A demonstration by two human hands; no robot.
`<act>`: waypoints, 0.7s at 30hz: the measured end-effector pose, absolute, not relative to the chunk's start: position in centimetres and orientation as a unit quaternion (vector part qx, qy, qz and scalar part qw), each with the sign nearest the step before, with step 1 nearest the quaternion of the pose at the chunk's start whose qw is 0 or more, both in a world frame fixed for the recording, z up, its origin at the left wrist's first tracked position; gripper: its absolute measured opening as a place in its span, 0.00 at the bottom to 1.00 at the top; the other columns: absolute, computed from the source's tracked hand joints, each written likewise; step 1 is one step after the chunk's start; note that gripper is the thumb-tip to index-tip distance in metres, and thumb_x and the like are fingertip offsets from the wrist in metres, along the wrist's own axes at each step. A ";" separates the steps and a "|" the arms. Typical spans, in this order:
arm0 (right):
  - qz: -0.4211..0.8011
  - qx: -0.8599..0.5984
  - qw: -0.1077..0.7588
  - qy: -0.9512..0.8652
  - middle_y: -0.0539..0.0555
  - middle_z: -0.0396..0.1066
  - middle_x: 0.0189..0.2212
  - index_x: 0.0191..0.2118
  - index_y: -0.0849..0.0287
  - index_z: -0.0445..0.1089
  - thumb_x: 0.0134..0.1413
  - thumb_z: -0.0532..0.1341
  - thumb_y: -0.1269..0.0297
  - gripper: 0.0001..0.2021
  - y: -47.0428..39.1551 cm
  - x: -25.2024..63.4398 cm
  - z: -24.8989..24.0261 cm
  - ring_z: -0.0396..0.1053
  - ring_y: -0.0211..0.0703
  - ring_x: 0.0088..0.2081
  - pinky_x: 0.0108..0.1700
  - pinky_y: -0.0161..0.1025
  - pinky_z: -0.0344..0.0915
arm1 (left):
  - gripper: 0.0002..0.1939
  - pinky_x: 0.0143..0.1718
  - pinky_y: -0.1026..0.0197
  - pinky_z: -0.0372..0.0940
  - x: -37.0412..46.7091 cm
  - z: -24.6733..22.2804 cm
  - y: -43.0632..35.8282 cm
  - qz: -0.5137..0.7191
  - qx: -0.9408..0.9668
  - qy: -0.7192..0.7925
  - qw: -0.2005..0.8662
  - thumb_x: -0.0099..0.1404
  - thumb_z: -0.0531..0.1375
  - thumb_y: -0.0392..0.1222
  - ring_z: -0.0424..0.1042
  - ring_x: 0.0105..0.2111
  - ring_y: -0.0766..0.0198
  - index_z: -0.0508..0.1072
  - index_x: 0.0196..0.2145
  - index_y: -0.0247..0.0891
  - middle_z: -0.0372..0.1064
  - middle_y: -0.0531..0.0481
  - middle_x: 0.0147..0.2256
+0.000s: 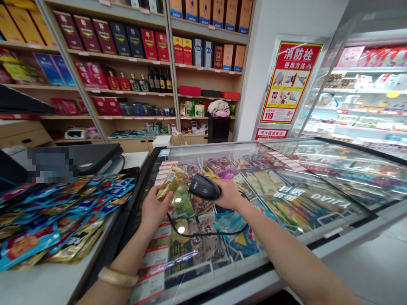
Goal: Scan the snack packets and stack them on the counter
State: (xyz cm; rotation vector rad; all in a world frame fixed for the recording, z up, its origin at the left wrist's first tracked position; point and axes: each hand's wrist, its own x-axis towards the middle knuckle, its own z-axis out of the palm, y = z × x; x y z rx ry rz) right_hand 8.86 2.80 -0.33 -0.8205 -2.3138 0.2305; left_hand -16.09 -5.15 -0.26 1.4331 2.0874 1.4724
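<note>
My left hand (156, 207) grips a gold snack packet (171, 181) by its lower end, with a white barcode patch showing near its top. Facing the packet from the right is a black barcode scanner (203, 187), its handle wrapped in my right hand (228, 194). A small gap separates the scanner's head from the packet. The scanner's black cable (203, 234) loops over the glass lid of the chest freezer (251, 263), below both hands. Under the glass lie several colourful ice cream packets (222, 167).
A pile of snack packets (63, 220) covers the white counter (95, 250) at left, beside a dark checkout device (92, 156). Shelves with boxed bottles (133, 40) stand behind. A lit display fridge (365, 97) is at right, past a red fire-hydrant poster (291, 80).
</note>
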 end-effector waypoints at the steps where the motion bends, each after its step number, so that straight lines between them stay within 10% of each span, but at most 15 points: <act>1: 0.073 -0.314 0.334 -0.886 0.54 0.77 0.33 0.37 0.57 0.74 0.45 0.70 0.53 0.16 2.9 8.9 -0.6 0.74 0.46 0.36 0.37 0.36 0.63 | 0.15 0.35 0.56 0.69 -16.1 -0.3 -5.1 0.505 0.485 0.706 0.106 0.50 0.60 0.52 0.75 0.31 0.54 0.69 0.33 0.42 0.77 0.48 0.32; 13: 0.006 -0.387 0.241 -0.890 0.56 0.79 0.39 0.44 0.56 0.75 0.47 0.68 0.59 0.17 3.8 8.1 -0.3 0.76 0.51 0.42 0.42 0.39 0.66 | 0.20 0.52 0.42 0.57 -23.4 6.4 -9.2 0.493 0.448 0.717 -0.204 0.64 0.50 0.45 0.72 0.46 0.47 0.71 0.49 0.35 0.74 0.36 0.45; 21: 0.004 -0.404 0.201 -0.892 0.56 0.79 0.40 0.42 0.55 0.75 0.47 0.66 0.63 0.14 0.1 5.6 -0.1 0.76 0.50 0.42 0.42 0.39 0.65 | 0.19 0.56 0.41 0.48 -33.7 10.5 -15.1 0.376 0.436 0.747 -0.334 0.67 0.48 0.47 0.66 0.43 0.51 0.76 0.41 0.38 0.73 0.41 0.42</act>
